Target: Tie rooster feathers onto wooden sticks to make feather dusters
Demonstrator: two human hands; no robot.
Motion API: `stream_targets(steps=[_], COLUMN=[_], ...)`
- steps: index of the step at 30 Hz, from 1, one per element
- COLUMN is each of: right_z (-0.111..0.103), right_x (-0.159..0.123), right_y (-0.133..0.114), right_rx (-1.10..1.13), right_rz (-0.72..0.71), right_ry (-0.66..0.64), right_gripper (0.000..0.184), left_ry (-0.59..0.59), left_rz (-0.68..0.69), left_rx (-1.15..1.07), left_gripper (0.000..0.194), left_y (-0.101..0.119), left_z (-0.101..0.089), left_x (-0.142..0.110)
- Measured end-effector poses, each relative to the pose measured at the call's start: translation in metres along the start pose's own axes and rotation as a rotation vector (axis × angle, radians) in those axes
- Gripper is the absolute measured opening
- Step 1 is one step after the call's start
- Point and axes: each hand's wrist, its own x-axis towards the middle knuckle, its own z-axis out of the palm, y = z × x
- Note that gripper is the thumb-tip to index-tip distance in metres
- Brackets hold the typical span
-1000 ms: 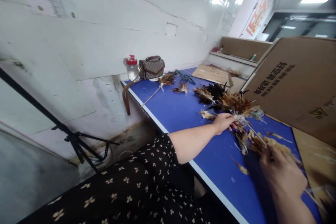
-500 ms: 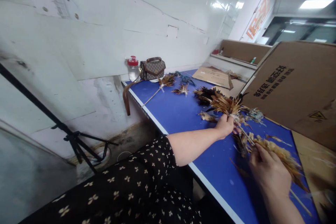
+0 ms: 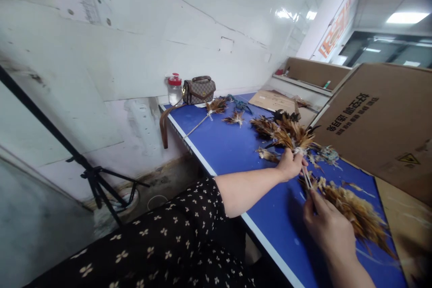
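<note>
My left hand (image 3: 290, 165) is closed around the bound base of a feather duster (image 3: 294, 137), whose brown feathers fan up and away from me. White wrapping (image 3: 299, 150) shows at that base, just above my fingers. From there a thin pale stick (image 3: 307, 179) runs down towards me. My right hand (image 3: 329, 225) pinches this stick lower down; the rest of it is hidden by the hand. To the right, by my right hand, lies a pile of tan feathers (image 3: 354, 204). More brown and black feathers (image 3: 265, 127) lie behind the duster.
A finished-looking feather stick (image 3: 197, 127), a small feather bunch (image 3: 235, 118), a handbag (image 3: 200, 90) and a red-lidded jar (image 3: 174, 89) sit at the blue table's (image 3: 216, 144) far left. A large cardboard box (image 3: 381, 121) stands on the right. A black tripod (image 3: 91, 175) is at left.
My right hand has moved left and slightly towards me, and the stick has swung steeper. The feather head has turned a little in my left hand, which stays near the same spot.
</note>
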Motion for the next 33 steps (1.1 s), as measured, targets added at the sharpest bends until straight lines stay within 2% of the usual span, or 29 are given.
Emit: stream_targets(steps=[3, 7, 10, 15, 18, 23, 28, 31, 33], right_z=[-0.005, -0.007, -0.007, -0.014, -0.019, -0.023, -0.015, -0.009, -0.005], right_x=[0.003, 0.005, 0.006, 0.012, 0.015, 0.014, 0.010, 0.008, 0.007], right_y=[-0.012, -0.023, -0.028, -0.031, -0.029, -0.011, 0.011, 0.018, 0.020], right_rx=[-0.087, -0.134, -0.116, -0.055, 0.048, 0.110, 0.192, 0.344, 0.513], right_rz=[-0.008, -0.084, -0.149, -0.206, -0.186, -0.034, 0.169, 0.358, 0.560], right_ry=[0.006, 0.023, 0.033, 0.110, 0.108, 0.183, 0.196, 0.148, 0.051], right_gripper=[0.034, 0.037, 0.040, 0.039, 0.032, 0.023, 0.026, 0.038, 0.054], left_ry=[0.022, -0.015, -0.107, -0.329, -0.384, -0.434, -0.546, -0.619, -0.686], left_rz=[-0.003, -0.024, -0.057, -0.152, -0.194, -0.288, -0.566, -0.747, -0.838], left_rx=[-0.027, -0.107, -0.207, -0.403, -0.518, -0.483, -0.316, -0.193, -0.122], left_gripper=[0.040, 0.047, 0.045, 0.043, 0.043, 0.037, 0.034, 0.037, 0.038], left_y=[0.002, 0.013, 0.028, 0.055, 0.064, 0.071, 0.074, 0.067, 0.059], left_z=[0.001, -0.001, -0.005, -0.016, -0.021, -0.032, -0.046, -0.044, -0.036], left_x=[0.000, 0.001, 0.000, -0.009, -0.012, -0.003, 0.009, 0.007, 0.000])
